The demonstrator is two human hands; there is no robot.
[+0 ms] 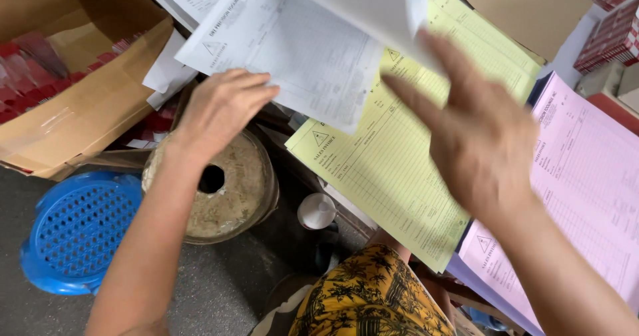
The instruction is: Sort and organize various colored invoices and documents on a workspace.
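My left hand (223, 106) rests on the near edge of a white printed form (293, 49), fingers curled over its lower left corner. My right hand (469, 126) hangs above a stack of yellow forms (386, 169), its fingers spread; a bent white sheet (373, 3) lifts up behind its fingertips, and whether the fingers grip it is hidden. A stack of pink forms (586, 183) lies to the right of the yellow one.
An open cardboard box (86, 103) with red packs stands at the left. Below it are a blue perforated stool (76, 233), a round worn stool with a hole (223, 183) and a small white cap (317, 211). Brown card (526, 9) and red cartons (612, 36) lie at the top right.
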